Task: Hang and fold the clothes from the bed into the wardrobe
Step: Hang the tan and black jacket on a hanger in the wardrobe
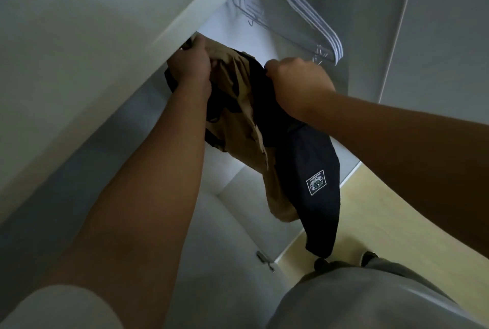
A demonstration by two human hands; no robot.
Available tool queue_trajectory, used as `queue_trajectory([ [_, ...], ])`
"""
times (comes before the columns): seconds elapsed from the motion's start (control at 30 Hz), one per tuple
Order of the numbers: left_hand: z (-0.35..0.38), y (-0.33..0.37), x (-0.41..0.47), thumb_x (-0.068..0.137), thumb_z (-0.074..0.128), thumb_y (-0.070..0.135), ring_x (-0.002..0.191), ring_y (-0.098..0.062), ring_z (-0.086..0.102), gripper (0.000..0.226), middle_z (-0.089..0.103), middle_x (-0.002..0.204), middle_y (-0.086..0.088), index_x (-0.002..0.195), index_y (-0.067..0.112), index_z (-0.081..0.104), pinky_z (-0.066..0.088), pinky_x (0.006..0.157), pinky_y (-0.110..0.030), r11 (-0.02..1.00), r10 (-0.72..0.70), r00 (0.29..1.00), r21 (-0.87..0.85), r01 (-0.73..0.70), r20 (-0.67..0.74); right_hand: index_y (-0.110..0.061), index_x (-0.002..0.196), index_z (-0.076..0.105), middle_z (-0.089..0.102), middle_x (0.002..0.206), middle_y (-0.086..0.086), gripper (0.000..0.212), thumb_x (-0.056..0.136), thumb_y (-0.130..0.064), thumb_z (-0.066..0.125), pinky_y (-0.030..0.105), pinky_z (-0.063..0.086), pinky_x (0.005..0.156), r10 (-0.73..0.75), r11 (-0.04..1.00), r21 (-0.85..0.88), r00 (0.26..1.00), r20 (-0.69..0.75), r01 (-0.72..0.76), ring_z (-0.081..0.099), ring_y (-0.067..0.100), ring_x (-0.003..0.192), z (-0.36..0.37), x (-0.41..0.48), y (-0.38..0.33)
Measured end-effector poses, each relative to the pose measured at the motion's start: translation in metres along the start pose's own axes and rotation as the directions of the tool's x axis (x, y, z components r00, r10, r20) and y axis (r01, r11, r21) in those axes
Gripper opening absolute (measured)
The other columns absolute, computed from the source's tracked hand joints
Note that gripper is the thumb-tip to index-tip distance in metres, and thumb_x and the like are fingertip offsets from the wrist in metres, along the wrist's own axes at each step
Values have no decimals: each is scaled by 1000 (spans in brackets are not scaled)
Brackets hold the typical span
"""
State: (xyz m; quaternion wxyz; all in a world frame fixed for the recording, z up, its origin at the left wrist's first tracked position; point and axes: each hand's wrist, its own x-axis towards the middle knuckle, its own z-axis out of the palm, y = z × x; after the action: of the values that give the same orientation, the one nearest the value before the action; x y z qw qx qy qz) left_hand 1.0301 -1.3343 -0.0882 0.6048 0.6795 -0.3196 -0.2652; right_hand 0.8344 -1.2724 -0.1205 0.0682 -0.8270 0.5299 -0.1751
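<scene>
Both arms reach up into the open white wardrobe (264,196). My left hand (189,64) grips the top of a tan garment (238,130) close to the wardrobe's upper panel. My right hand (297,82) grips a dark navy garment (315,183) with a small white square logo; it hangs down beside and partly over the tan one. What the garments hang from is hidden behind my hands.
Several white hangers (304,11) and thin wire hangers (248,6) hang to the upper right inside the wardrobe. A white wardrobe door (436,37) stands at the right. Yellow floor (383,209) lies below, with my grey shorts (357,297) in the foreground.
</scene>
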Motion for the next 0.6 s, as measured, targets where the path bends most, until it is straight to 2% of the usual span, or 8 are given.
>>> queue_trajectory([
  [0.03,0,0,2,88,67,17,82,-24,72,14,74,92,-7,98,9,72,60,64,-33,1000,-23,1000,-9,23,8,-4,108,56,42,81,10,20,95,-4,40,39,39,59,-4,1000,-8,1000,8,4,45,31,68,-2,5,1],
  [0.13,1,-7,4,90,68,16,92,-31,71,26,71,108,-16,114,4,68,60,67,-34,977,-165,980,-118,178,110,-3,104,59,44,80,11,23,93,0,39,40,46,61,10,999,-31,998,64,-8,51,32,70,-4,13,8],
  [0.2,1,-14,0,91,70,20,95,-30,70,32,70,112,-18,118,4,65,60,70,-33,923,-290,933,-195,332,214,-3,105,60,48,82,11,25,92,1,39,39,47,63,32,998,-53,994,107,-26,56,34,74,-1,15,12],
  [0.27,-1,-20,-1,90,71,23,98,-28,69,33,71,109,-16,117,4,66,60,75,-33,881,-351,894,-226,416,278,-5,108,62,50,87,12,26,94,0,40,38,45,64,38,997,-78,993,112,-30,60,35,80,4,20,16],
  [0.4,-3,-24,-1,92,69,13,90,-24,69,25,72,96,-12,115,5,66,58,67,-28,868,-332,891,-269,417,311,-9,116,61,58,106,16,29,95,-2,42,39,44,66,94,990,-110,991,99,-83,63,39,93,11,34,26],
  [0.53,-6,-31,-5,88,70,-2,107,-29,67,40,66,122,-17,127,3,61,58,77,-30,931,-229,940,-224,287,253,-12,127,51,55,116,17,34,93,-4,48,41,41,68,157,985,-82,984,88,-150,60,41,101,22,34,37],
  [0.6,-11,-34,-7,84,72,-7,98,-26,67,47,66,118,-16,128,2,60,58,75,-27,947,-217,959,-200,252,180,-13,130,44,53,116,18,42,90,-5,54,44,42,71,142,989,-63,986,83,-137,58,40,102,30,31,37],
])
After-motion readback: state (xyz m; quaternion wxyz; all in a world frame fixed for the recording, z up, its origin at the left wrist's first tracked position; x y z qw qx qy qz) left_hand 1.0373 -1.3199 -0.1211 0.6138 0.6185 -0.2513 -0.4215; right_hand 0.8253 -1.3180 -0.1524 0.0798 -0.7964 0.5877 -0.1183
